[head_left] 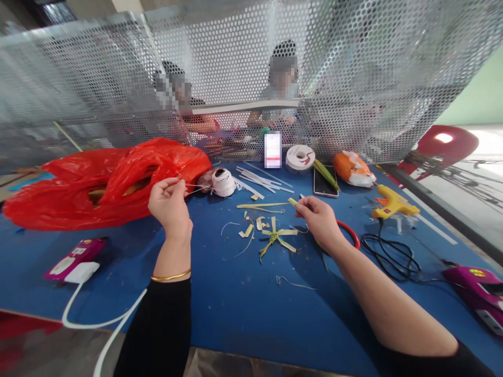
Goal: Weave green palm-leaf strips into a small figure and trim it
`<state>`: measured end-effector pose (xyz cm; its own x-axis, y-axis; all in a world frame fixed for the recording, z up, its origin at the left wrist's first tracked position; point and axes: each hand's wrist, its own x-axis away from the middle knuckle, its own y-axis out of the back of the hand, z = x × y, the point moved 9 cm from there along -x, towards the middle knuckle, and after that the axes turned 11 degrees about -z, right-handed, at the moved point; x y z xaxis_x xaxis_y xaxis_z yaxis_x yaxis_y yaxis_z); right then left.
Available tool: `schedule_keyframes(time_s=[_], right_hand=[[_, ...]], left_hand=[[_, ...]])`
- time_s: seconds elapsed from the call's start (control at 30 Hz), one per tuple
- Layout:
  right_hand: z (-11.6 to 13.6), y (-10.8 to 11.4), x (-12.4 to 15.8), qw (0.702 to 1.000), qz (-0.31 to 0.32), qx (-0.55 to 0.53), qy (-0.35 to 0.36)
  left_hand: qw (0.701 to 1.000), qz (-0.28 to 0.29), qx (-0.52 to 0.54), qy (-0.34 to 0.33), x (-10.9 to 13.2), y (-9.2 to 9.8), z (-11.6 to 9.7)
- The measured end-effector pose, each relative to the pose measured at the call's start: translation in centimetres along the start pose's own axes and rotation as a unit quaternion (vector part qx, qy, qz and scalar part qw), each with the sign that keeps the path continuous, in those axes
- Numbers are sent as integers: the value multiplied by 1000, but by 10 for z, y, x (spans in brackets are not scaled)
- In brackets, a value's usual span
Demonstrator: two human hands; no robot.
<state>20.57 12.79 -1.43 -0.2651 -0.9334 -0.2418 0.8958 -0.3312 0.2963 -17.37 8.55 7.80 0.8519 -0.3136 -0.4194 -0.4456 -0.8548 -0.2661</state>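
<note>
My left hand (170,203) is raised near the red plastic bag, its fingertips pinched on a thin white thread (192,185). That thread runs toward a white spool (223,183) standing on the table. My right hand (317,215) is closed around a pale yellow-green leaf strip (293,201), whose tip pokes out past the thumb. Between the hands lies a small woven leaf piece (274,238) with several strips spreading from it. Leaf scraps (248,230) and a longer strip (262,206) lie beside it. Red handles (351,233) show partly behind my right wrist.
The red bag (157,152) fills the left back. White sticks (263,180), a ribbon roll (301,157) and a phone (326,183) lie at the back. A yellow glue gun (394,203) with a black cable (389,256) is at right. A perforated screen (236,63) stands behind; people sit beyond.
</note>
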Motion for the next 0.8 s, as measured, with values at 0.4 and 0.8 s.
schedule_keyframes(time_s=[0.4,0.8], right_hand=[[3,2,0,1000,-3,3,3],[5,1,1,1000,0,6,4]], left_hand=[[997,75,-19,-24,8,-14,8],[973,138,-44,-178,30,-20,-34]])
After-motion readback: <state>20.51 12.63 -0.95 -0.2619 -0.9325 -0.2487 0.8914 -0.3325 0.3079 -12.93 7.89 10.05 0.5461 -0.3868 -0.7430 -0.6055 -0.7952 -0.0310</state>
